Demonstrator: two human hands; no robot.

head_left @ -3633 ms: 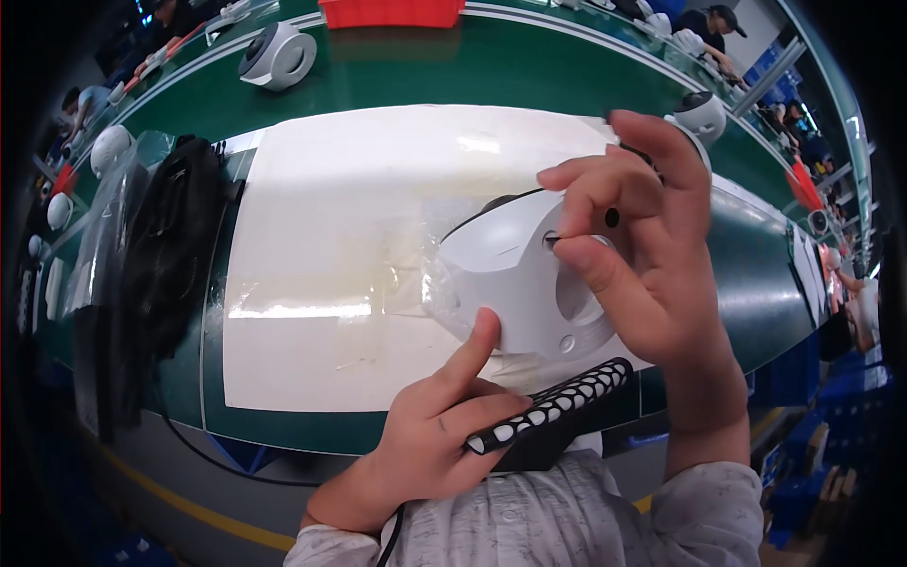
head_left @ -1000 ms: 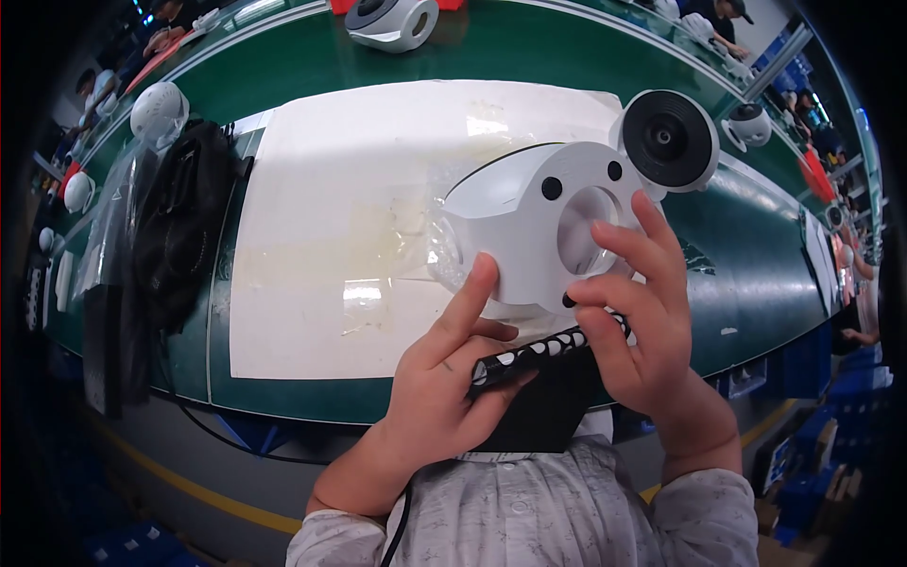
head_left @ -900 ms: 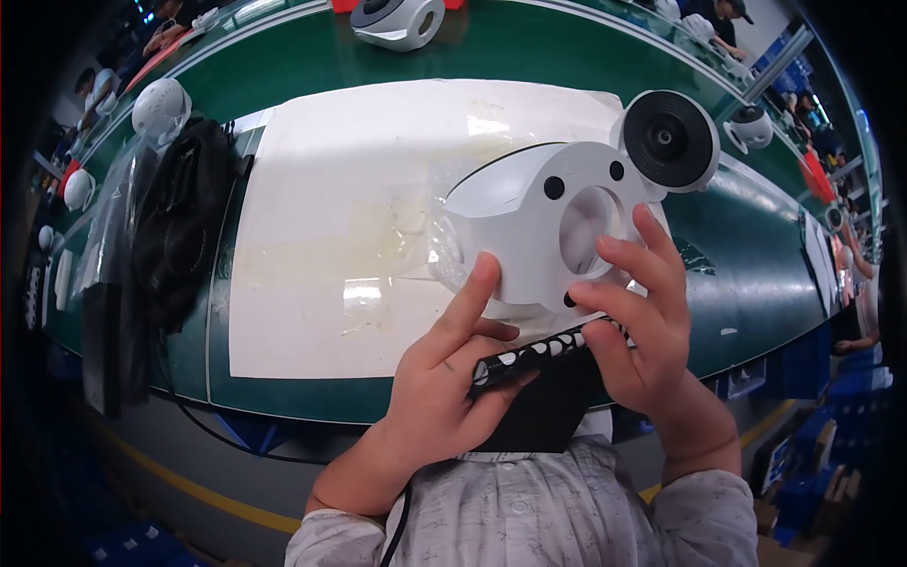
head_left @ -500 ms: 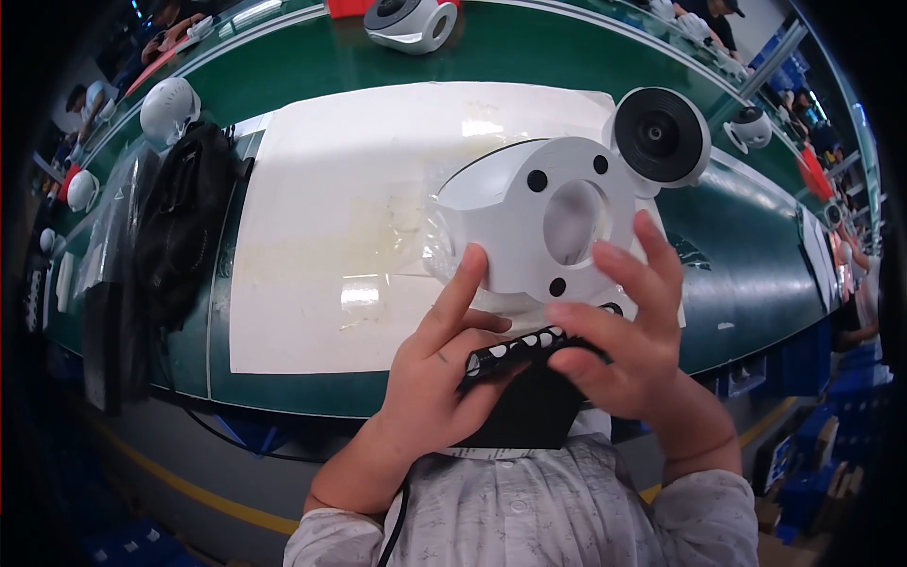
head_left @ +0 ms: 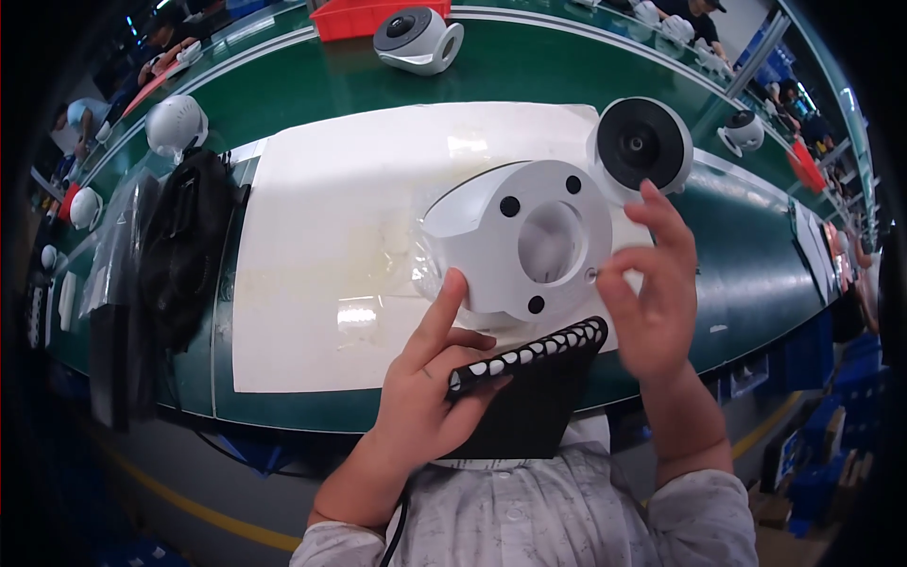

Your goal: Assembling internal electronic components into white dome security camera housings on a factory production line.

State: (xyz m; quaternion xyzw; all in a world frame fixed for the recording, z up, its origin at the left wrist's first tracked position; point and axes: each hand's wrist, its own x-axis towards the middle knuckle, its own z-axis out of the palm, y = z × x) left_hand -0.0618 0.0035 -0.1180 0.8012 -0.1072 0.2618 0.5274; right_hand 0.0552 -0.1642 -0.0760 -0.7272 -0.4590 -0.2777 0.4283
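Left hand (head_left: 430,387) props white round housing (head_left: 524,241); right hand (head_left: 652,283) apparently beside.

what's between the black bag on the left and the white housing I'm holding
In the head view, only the white mat lies between the black bag and the white housing, with a clear plastic wrap beside the housing.

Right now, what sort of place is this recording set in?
Probably a factory assembly line: a long green conveyor belt carries several white dome camera units, other workers sit along it, and the left hand steadies a white housing over a white mat.
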